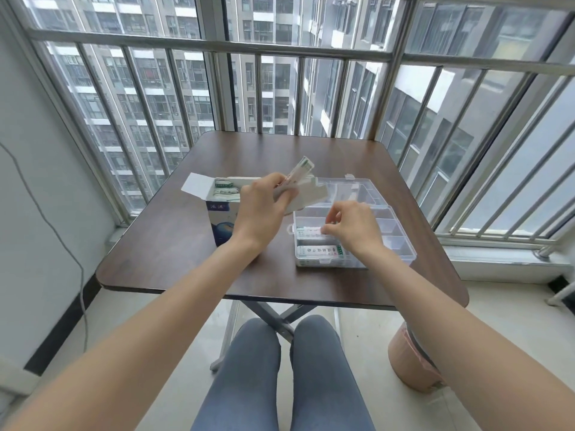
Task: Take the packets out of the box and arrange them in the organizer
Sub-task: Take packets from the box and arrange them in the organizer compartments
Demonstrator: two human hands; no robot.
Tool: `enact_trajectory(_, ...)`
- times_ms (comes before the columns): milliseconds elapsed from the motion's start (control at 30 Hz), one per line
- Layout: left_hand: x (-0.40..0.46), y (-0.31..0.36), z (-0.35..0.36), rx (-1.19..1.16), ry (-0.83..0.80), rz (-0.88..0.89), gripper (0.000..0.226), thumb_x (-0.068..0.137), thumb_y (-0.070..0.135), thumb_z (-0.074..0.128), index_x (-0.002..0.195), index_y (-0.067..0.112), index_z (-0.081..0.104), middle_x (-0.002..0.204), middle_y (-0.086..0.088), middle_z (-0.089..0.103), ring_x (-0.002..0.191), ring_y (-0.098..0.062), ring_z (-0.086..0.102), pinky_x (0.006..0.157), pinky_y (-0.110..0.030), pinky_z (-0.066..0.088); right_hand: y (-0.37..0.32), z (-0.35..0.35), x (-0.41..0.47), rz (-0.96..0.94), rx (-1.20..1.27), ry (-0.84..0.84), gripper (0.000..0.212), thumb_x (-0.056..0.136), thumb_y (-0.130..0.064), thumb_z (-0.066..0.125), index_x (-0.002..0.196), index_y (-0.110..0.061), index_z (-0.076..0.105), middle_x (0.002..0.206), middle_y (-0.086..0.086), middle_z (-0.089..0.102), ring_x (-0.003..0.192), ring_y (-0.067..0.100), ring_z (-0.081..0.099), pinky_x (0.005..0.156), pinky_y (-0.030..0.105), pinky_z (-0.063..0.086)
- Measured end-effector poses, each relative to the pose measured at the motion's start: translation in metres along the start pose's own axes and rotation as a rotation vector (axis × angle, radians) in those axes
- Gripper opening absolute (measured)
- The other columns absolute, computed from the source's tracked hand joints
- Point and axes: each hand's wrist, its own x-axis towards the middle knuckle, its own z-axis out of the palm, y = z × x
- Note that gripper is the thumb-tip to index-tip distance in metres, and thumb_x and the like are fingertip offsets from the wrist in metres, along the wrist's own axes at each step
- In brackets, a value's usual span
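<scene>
The right hand (351,225) is over the clear plastic organizer (401,244), fingers curled down and pinching a packet (308,231) into the second compartment from the near edge. That packet lies with its long axis across the organizer, left to right, matching the printed packet (320,251) already flat in the nearest compartment. The fingertips hold its right end, so it only has to drop straight down.

The left hand (261,206) is raised just left of the organizer, between it and the box (222,219), and it grips a small stack of packets (298,174) that fans up and away towards the organizer's open lid (348,189). I judge these are next in line: the left hand holds the supply and the right hand, nearer the compartments, does the placing. The handover would go left to right across the organizer's left wall.

The box stands open well to the left of the organizer, its flap (196,185) folded outward, with more packets (224,189) visible inside. The far compartments of the organizer, beyond the right hand, look unfilled, and the dividers run across, so each packet should go in with that same crosswise lie.

Little blocks the way; the open lid behind the organizer and the raised stack are the nearest things to the right hand. All of it rests on the dark wooden desk (186,262).
</scene>
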Motion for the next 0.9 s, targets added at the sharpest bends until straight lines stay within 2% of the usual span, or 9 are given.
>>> enact_trajectory(67,-0.001,0.001,-0.001,-0.003,-0.016,-0.012,0.015,0.090,0.021,0.061,0.091,0.007,0.068,0.078,-0.003,0.065,0.072,-0.017,0.053,0.057,-0.023,0.032,0.001,0.001,0.002,0.015,-0.012,-0.018,0.013,0.076,-0.025,0.076,0.082,-0.015,0.070,0.094,0.004,0.062,0.107,0.024,0.049,0.074,0.031,0.042)
enact_trajectory(133,-0.001,0.000,-0.001,-0.021,-0.026,-0.019,0.014,0.090,0.020,0.062,0.091,0.008,0.068,0.080,-0.004,0.066,0.074,-0.018,0.055,0.061,-0.027,0.041,0.002,0.001,0.003,0.022,0.018,-0.062,0.013,0.076,-0.025,0.076,0.081,-0.015,0.070,0.090,0.002,0.060,0.107,0.023,0.049,0.074,0.030,0.041)
enact_trajectory(267,-0.001,-0.005,0.000,-0.076,-0.044,-0.059,0.016,0.089,0.021,0.063,0.090,0.007,0.068,0.082,-0.007,0.067,0.080,-0.024,0.061,0.070,-0.042,0.054,0.000,-0.007,0.003,0.016,0.196,-0.010,0.013,0.087,-0.021,0.064,0.089,-0.010,0.071,0.084,0.003,0.066,0.084,0.015,0.057,0.070,0.025,0.040)
enact_trajectory(333,0.000,-0.009,0.000,-0.123,-0.056,-0.084,0.017,0.087,0.023,0.063,0.088,0.007,0.068,0.081,-0.007,0.067,0.082,-0.027,0.062,0.070,-0.047,0.055,-0.005,-0.019,0.001,0.118,0.532,0.005,0.022,0.094,-0.027,0.055,0.088,-0.010,0.068,0.066,0.001,0.066,0.060,0.012,0.053,0.059,0.022,0.040)
enact_trajectory(433,0.001,-0.011,0.004,-0.179,-0.104,-0.115,0.019,0.083,0.028,0.063,0.086,0.010,0.068,0.081,-0.005,0.068,0.083,-0.027,0.065,0.070,-0.048,0.057,-0.010,-0.036,-0.005,0.289,1.066,-0.234,0.021,0.093,-0.033,0.055,0.084,-0.014,0.060,0.054,0.000,0.064,0.046,0.009,0.050,0.051,0.018,0.040)
enact_trajectory(500,0.000,-0.008,0.008,-0.259,-0.167,-0.148,0.012,0.086,0.022,0.062,0.085,0.011,0.065,0.085,-0.008,0.068,0.080,-0.024,0.069,0.069,-0.046,0.058,-0.010,-0.039,-0.008,0.214,1.081,-0.319,0.013,0.092,-0.022,0.058,0.086,-0.011,0.063,0.061,-0.001,0.066,0.051,0.007,0.053,0.052,0.015,0.043)
enact_trajectory(633,-0.004,-0.001,0.016,-0.396,-0.323,-0.212,0.011,0.098,0.009,0.047,0.093,0.012,0.056,0.102,-0.017,0.066,0.074,-0.023,0.071,0.067,-0.033,0.059,-0.011,-0.039,-0.010,0.161,1.128,-0.292,0.013,0.092,-0.005,0.055,0.084,-0.001,0.064,0.057,-0.002,0.065,0.050,0.004,0.053,0.053,0.011,0.045)
enact_trajectory(767,-0.005,0.006,0.020,-0.466,-0.425,-0.213,0.021,0.102,0.012,0.035,0.088,0.017,0.049,0.088,-0.013,0.066,0.062,-0.019,0.068,0.059,-0.030,0.058,-0.014,-0.040,-0.013,0.170,1.179,-0.320,0.011,0.092,-0.001,0.054,0.088,-0.003,0.064,0.058,0.000,0.064,0.049,0.004,0.053,0.053,0.012,0.046)
enact_trajectory(900,-0.004,0.005,0.022,-0.404,-0.429,-0.168,0.022,0.102,0.012,0.033,0.085,0.019,0.045,0.075,-0.004,0.061,0.053,-0.009,0.055,0.051,-0.022,0.049,-0.012,-0.044,-0.016,0.245,1.249,-0.329,0.007,0.090,-0.003,0.058,0.088,-0.007,0.063,0.059,-0.001,0.065,0.047,0.004,0.056,0.049,0.011,0.047)
